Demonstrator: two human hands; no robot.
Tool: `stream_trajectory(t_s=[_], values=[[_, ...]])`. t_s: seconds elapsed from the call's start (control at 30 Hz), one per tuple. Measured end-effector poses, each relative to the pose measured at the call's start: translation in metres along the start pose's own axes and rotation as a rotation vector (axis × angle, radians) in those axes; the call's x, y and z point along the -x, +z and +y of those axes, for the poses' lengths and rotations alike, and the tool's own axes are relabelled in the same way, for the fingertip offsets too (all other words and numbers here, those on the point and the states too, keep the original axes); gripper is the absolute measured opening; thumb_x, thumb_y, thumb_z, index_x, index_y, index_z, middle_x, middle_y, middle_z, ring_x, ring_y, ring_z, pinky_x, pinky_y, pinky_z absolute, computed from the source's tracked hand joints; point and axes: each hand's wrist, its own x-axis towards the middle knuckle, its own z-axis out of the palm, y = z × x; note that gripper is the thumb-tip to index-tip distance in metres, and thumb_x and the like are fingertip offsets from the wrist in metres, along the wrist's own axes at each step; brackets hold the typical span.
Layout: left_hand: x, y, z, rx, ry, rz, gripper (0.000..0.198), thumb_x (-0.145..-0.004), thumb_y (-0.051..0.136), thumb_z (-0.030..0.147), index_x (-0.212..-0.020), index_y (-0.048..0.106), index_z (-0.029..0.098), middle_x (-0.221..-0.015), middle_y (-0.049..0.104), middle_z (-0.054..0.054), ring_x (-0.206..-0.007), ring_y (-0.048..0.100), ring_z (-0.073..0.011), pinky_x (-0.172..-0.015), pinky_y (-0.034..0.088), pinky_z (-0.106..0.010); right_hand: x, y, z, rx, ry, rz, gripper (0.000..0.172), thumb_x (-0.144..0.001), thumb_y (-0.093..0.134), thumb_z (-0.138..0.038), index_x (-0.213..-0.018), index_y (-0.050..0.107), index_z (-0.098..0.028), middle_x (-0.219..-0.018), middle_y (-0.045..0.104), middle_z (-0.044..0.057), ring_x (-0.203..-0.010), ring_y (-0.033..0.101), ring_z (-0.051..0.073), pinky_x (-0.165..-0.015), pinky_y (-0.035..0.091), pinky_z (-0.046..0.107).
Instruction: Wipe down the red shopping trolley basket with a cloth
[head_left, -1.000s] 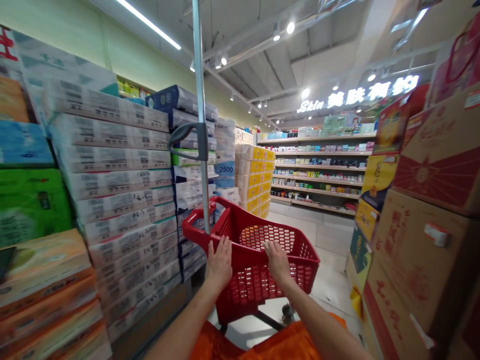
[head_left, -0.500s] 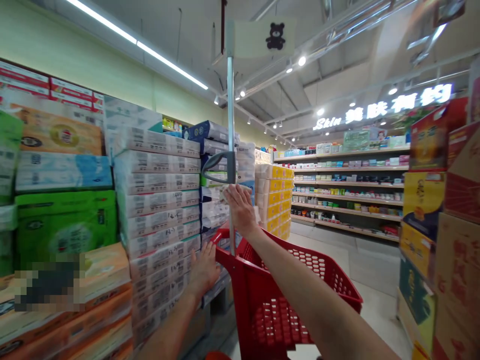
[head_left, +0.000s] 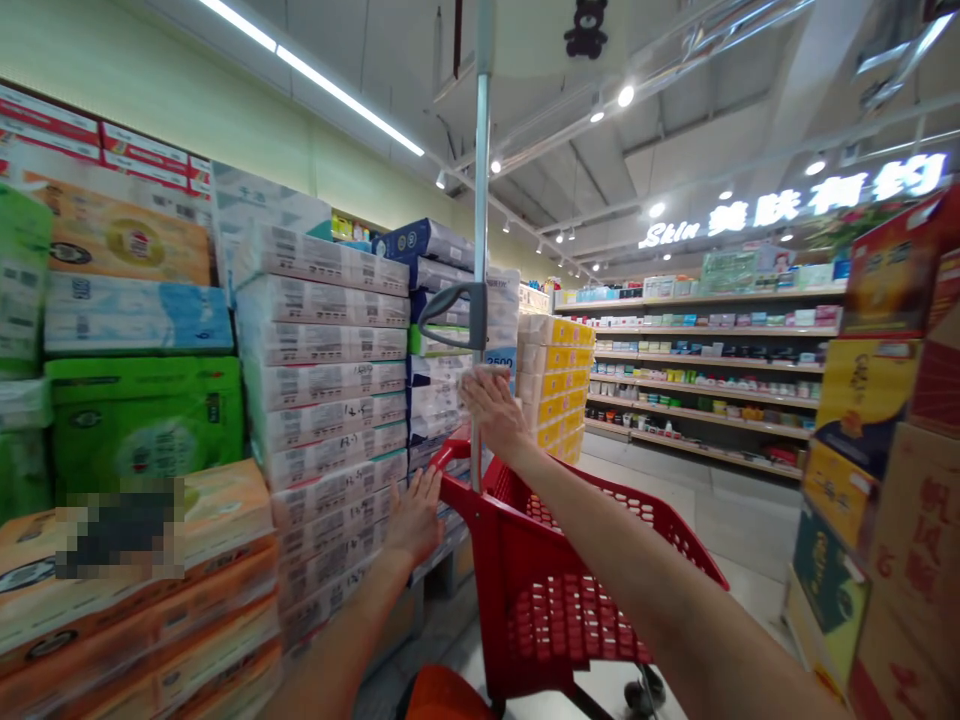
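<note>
A red shopping cart (head_left: 555, 580) stands before me, turned to the right. A metal pole (head_left: 481, 180) rises at its handle end, with a grey loop grip (head_left: 454, 318) and a pale bear-print flag (head_left: 532, 35) on it. My right hand (head_left: 499, 410) presses a whitish cloth (head_left: 486, 374) against the pole, just under the grip. The cloth is mostly covered by its fingers. My left hand (head_left: 416, 515) is closed over the left part of the red cart handle (head_left: 454, 452), its thumb apart from the fingers.
Tall stacks of wrapped paper packs (head_left: 330, 400) and orange packs (head_left: 195, 580) line the left side. Yellow-sided packs (head_left: 562, 385) stand behind the cart. Stocked shelves (head_left: 705, 370) run along the back. Cartons (head_left: 862, 400) are piled on the right. Something orange (head_left: 450, 695) shows at the bottom.
My view has tilted down a little and shifted left, so the cart, pole and stacks sit further right. The right hand has slid slightly lower along the pole. The left hand stays at the handle.
</note>
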Motion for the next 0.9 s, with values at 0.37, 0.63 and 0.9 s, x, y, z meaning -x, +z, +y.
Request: stream_trajectory(t_s=[0.37,0.63,0.9], values=[[0.002,0.001,0.000,-0.007,-0.002,-0.016,0.072,-0.065,0.045,0.014,-0.134,0.023,0.016,-0.143,0.023,-0.007,-0.132,0.017,-0.0254,-0.104,0.012,-0.055,0.026,0.000,0.001,0.001,-0.272,-0.204,0.037,-0.085,0.035,-0.009,-0.120,0.048,-0.014,-0.131,0.044,0.007,-0.128,0.025,0.022,-0.106,0.019,0.046],[0.002,0.003,-0.001,-0.025,0.009,0.007,0.071,-0.067,0.045,0.016,-0.134,0.024,0.016,-0.143,0.023,-0.007,-0.131,0.017,-0.0265,-0.104,0.011,-0.055,0.037,0.003,-0.003,0.006,-0.228,-0.110,0.037,-0.087,0.033,-0.008,-0.120,0.048,-0.015,-0.130,0.045,0.007,-0.128,0.026,0.020,-0.104,0.024,0.044],[0.002,0.002,0.003,-0.016,0.003,0.008,0.071,-0.067,0.045,0.016,-0.135,0.023,0.017,-0.143,0.022,-0.006,-0.131,0.017,-0.0268,-0.105,0.012,-0.055,0.009,-0.003,0.011,0.136,-0.175,-0.039,0.039,-0.085,0.034,-0.008,-0.122,0.046,-0.013,-0.132,0.043,0.008,-0.128,0.024,0.024,-0.104,0.024,0.048]])
